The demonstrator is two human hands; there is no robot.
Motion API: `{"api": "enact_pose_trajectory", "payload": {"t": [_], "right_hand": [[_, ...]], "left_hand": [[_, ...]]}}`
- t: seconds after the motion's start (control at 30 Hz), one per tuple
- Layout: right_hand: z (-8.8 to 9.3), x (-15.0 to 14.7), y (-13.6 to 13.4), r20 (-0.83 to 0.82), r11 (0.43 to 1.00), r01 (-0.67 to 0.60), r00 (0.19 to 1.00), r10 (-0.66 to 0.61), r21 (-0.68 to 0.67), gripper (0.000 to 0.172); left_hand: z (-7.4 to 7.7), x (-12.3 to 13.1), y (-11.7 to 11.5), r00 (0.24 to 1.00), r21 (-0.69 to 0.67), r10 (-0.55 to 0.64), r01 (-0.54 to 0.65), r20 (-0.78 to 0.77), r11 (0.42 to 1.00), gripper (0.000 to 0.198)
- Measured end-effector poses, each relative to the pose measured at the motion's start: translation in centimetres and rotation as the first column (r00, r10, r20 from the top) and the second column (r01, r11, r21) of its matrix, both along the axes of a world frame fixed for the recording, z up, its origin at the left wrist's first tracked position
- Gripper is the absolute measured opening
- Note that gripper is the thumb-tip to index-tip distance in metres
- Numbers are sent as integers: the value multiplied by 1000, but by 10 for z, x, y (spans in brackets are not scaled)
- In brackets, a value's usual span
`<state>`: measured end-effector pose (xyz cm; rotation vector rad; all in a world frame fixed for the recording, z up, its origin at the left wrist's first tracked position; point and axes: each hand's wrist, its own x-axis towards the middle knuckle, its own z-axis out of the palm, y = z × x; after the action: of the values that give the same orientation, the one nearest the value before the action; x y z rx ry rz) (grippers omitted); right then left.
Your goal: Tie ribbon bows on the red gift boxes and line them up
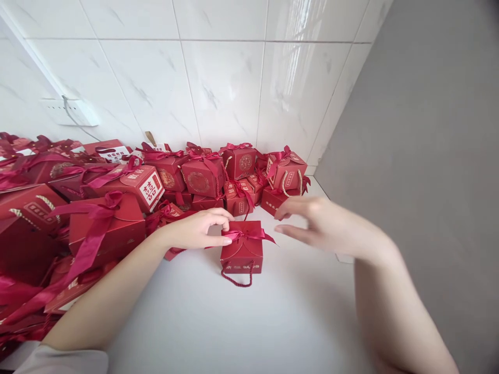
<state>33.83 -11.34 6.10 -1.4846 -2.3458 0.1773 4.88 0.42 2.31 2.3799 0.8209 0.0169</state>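
Observation:
A small red gift box (242, 259) stands upright on the white tabletop, with a dark red rope handle (237, 281) hanging down its near side. Across its lid lies a pink-red ribbon (252, 234), one tail pointing right. My left hand (198, 228) is at the box's upper left, thumb and fingers closed on the ribbon's left part; the exact contact is partly hidden. To the right, apart from the box, my right hand (315, 223) hovers with thumb and fingers spread and nothing between them.
Many similar ribboned red boxes (202, 176) are piled on the left and along the back. One box (287, 174) sits on another at the back right. Behind them is a white tiled wall (222, 88) with a socket strip (70, 111). A grey surface (424, 130) lies right of the table (218, 332).

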Motion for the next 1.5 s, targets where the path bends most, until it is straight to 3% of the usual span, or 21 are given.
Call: {"api": "enact_pose_trajectory", "payload": {"t": [0.07,0.13,0.23,0.33,0.4,0.5,0.73,0.83,0.87,0.97,1.03,1.13,1.2,1.27,1.4,1.5], "right_hand": [[-18,-24,19,46,997,-15,999,18,-72,15],[-34,-44,32,64,994,-95,993,98,-47,19],[-53,-69,37,77,968,-224,973,216,112,37],[-76,-95,35,79,920,-255,967,242,298,48],[-92,-111,33,106,906,-240,971,216,349,44],[-105,-126,28,152,929,-186,978,144,319,21],[-81,-124,0,260,945,-230,951,167,231,12],[-82,-131,-11,277,957,-190,953,125,221,14],[-85,-136,-13,273,964,-146,958,82,224,20],[-98,-147,-12,257,980,-7,965,-45,201,62],[-100,-147,-8,277,983,9,959,-60,184,67],[-91,-131,-2,289,988,-56,957,13,143,46],[-79,-115,0,300,974,-214,936,183,73,37],[-67,-97,1,264,949,-314,917,300,13,36],[-46,-69,-1,144,940,-328,930,339,-97,32],[-35,-56,-1,64,897,-390,910,410,-207,38]], "left_hand": [[1,-2,2,1000,-43,-18,18,-6,999,35],[1,-4,4,999,-72,-46,46,7,996,33],[-2,-4,7,997,-92,-64,67,40,993,23],[-7,-2,9,996,-104,-66,72,61,992,27],[-9,-1,10,995,-110,-83,89,62,990,28],[-9,0,11,995,-91,-92,95,31,991,23],[-5,-4,12,999,-27,-10,9,-41,1000,21],[-3,-5,11,1000,-43,3,-4,-15,999,24],[-2,-5,11,1000,-47,15,-16,-15,999,25],[-2,-5,12,997,-69,63,-65,-35,995,25],[-3,-5,12,996,-79,81,-83,-39,993,25],[-7,-7,13,995,-57,85,-88,-55,994,27],[-10,-7,13,993,-12,86,-88,-82,996,28],[-13,-7,13,992,24,86,-85,-97,996,31],[-15,-5,13,993,42,69,-65,-99,997,32],[-9,-6,12,987,43,74,-68,-143,997,27]]}}
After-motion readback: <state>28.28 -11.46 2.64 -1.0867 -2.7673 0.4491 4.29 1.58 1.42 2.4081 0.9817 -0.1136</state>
